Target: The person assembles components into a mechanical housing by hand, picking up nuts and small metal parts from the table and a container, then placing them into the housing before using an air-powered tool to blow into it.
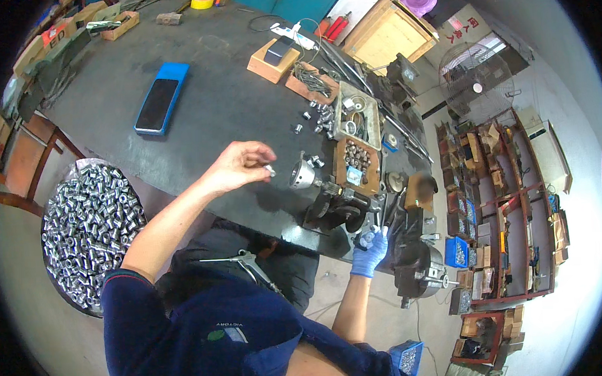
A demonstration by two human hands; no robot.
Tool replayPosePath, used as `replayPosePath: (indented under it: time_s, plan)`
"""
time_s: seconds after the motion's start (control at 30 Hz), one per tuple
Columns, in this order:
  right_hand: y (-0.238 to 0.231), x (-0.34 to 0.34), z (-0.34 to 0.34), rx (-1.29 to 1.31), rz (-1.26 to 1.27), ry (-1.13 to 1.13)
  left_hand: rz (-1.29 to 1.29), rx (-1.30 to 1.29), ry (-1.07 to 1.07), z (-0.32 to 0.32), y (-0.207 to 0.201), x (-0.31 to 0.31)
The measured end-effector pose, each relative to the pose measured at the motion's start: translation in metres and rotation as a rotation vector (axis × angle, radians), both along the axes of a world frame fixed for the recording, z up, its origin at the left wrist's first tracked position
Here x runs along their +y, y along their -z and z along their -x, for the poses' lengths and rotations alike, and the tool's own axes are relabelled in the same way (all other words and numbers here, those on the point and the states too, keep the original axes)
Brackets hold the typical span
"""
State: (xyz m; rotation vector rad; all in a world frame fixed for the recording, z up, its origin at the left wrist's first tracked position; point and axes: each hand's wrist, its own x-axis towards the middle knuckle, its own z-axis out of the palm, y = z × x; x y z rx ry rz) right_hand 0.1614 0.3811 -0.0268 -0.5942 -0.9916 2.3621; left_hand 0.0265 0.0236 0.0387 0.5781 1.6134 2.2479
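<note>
"How is it laid out?"

"The counter (225, 70) lies beyond both hands. A heap of fittings (91, 227) sits outside the left forearm; the black machine (339, 210) stands between the hands."

"And the hands?"

"The gloved right hand (371, 251) is curled at the machine's near end; I cannot tell whether it grips anything. The left hand (241, 166) has its thumb and fingertips nearly together, pinching something."

"What's nearest?"

"The chuck (302, 174), just right of the left fingertips. The small silver piece (269, 171) is in that pinch, apart from the chuck."

"Any advice?"

"I'd pinch lightly by the outer end, line it up squarely, and spare the fingertips the chuck's edge."
</note>
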Motion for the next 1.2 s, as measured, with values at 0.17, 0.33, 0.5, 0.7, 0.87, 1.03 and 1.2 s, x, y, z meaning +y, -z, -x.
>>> replayPosePath:
  time_s: [0.17,0.33,0.5,0.7,0.87,1.03,1.2]
  plan:
    - [0.004,0.005,0.002,0.021,0.057,-0.032,0.024,0.05,-0.028,-0.005,-0.008,0.028]
    - [-0.001,0.002,0.004,-0.008,0.026,-0.012,0.027,-0.026,-0.007,-0.005,-0.002,0.032]
    - [-0.012,-0.001,0.0,-0.007,-0.054,-0.018,0.056,0.097,0.095,0.01,-0.001,0.027]
    - [-0.036,-0.001,-0.004,0.086,-0.139,-0.106,0.12,0.124,0.081,0.011,-0.007,0.026]
    - [-0.058,0.002,0.0,0.137,-0.12,-0.151,0.097,0.179,0.016,0.006,-0.003,0.03]
    - [-0.093,0.011,0.041,0.201,-0.159,-0.147,0.179,0.305,0.016,0.01,-0.008,0.024]
    - [-0.065,0.049,0.097,0.214,0.08,-0.271,0.056,0.15,0.049,0.01,-0.003,0.023]
